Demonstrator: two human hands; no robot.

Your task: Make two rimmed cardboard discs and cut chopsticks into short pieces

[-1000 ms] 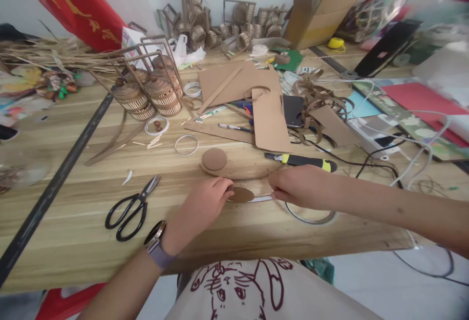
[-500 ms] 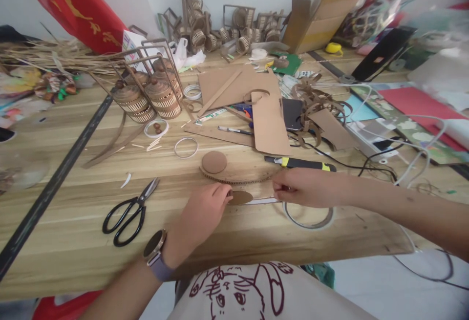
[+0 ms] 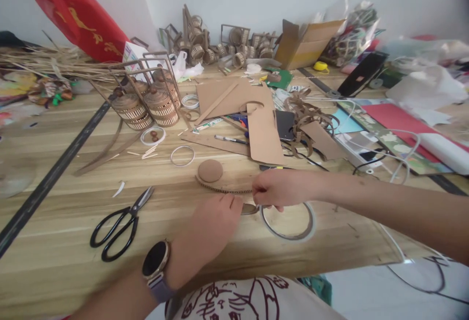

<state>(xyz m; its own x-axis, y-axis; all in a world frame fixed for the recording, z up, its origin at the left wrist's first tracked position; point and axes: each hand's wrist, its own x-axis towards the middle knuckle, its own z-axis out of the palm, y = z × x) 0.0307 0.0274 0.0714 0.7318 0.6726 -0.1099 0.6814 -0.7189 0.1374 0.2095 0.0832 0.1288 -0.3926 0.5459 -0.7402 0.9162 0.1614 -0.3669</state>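
Fingers closed, my left hand (image 3: 216, 220) grips a brown cardboard disc (image 3: 249, 208), whose right part shows past the fingertips. My right hand (image 3: 271, 188) is closed in a pinch at the disc's right side; what it holds is too small and hidden to name. Under the right hand lies a large tape ring (image 3: 310, 227). Just beyond the hands rest a round cardboard disc (image 3: 210, 170) and a curved corrugated strip (image 3: 220, 188). Black-handled scissors (image 3: 126, 222) lie open to the left of my left hand.
Small lidded baskets (image 3: 161, 107) with tall handles stand at the back left. Thin rings (image 3: 182, 156), cardboard sheets (image 3: 264, 137), curled brown strips (image 3: 308, 115) and a power strip (image 3: 357, 154) lie beyond the hands. A partly hidden cutter is behind the right hand.
My hands have come closer together, the right one moving left toward the disc. The white strip that stretched between them is now mostly out of sight. The camera view has shifted slightly.
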